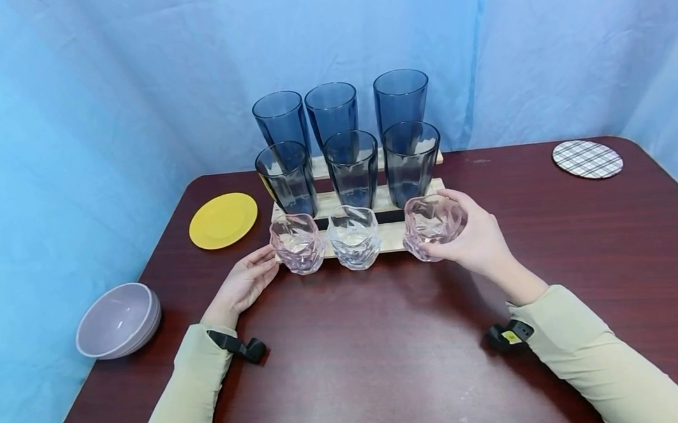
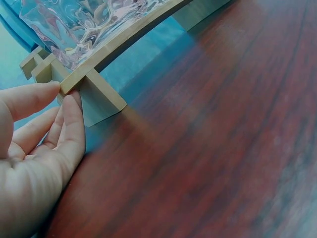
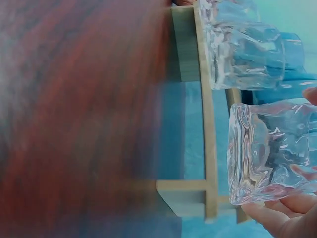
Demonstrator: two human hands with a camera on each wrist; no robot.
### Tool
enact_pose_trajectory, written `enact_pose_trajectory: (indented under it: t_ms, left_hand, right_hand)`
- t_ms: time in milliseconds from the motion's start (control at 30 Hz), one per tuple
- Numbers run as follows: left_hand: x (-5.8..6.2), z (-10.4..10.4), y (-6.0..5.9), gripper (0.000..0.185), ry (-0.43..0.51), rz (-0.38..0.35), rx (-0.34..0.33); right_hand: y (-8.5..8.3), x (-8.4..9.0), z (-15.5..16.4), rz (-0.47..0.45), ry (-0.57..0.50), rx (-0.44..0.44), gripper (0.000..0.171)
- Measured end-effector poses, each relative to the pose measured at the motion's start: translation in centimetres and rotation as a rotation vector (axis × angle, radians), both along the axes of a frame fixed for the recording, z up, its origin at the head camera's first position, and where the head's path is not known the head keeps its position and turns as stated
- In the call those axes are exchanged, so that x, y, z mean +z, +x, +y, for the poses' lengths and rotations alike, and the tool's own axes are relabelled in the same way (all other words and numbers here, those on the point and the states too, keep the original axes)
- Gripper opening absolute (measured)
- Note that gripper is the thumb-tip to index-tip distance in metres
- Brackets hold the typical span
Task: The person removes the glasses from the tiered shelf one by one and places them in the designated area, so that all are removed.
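A stepped wooden rack (image 1: 394,234) stands mid-table with several tall dark blue tumblers (image 1: 352,166) on its upper steps. Two short clear faceted glasses (image 1: 297,242) (image 1: 353,236) sit on the lowest step. My right hand (image 1: 471,238) grips a third faceted glass (image 1: 433,226) tilted at the rack's right end, seen close in the right wrist view as the glass (image 3: 270,151) just off the wooden slat (image 3: 207,129). My left hand (image 1: 245,283) lies with straight fingers, fingertips (image 2: 67,106) touching the rack's left corner (image 2: 94,91) below the left glass (image 2: 84,25).
A yellow plate (image 1: 223,219) lies left of the rack. A grey bowl (image 1: 119,320) sits near the table's left edge. A plaid round coaster (image 1: 587,159) lies at the far right. Blue cloth walls surround the dark red table (image 1: 381,350).
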State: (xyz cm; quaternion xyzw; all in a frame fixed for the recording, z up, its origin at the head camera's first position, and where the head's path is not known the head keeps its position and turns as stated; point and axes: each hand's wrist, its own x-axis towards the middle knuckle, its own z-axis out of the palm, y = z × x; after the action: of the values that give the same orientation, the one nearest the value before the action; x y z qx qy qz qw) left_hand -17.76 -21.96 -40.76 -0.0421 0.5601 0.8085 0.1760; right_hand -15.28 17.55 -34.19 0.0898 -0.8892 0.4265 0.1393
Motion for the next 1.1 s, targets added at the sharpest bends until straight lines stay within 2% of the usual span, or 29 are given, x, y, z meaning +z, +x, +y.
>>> enact_pose_trajectory:
  t_ms: [267,667,967,1100]
  left_hand:
    - [0.1,0.0,0.0,0.058,0.007,0.004,-0.012]
    - [0.4,0.0,0.0,0.058,0.017,-0.004,-0.011]
    - [0.3,-0.1,0.0,0.050,0.025,0.016,0.002]
    - [0.2,0.0,0.1,0.055,0.020,0.015,-0.003]
  right_hand:
    - [0.1,0.9,1.9,0.015,0.007,-0.013,0.082]
    - [-0.3,1.0,5.5,-0.020,0.061,-0.131,0.084]
    - [-1.4,0.4,7.7,-0.025,0.103,-0.183,0.082]
    - [-1.9,-0.1,8.8,-0.061,0.113,-0.200,0.084]
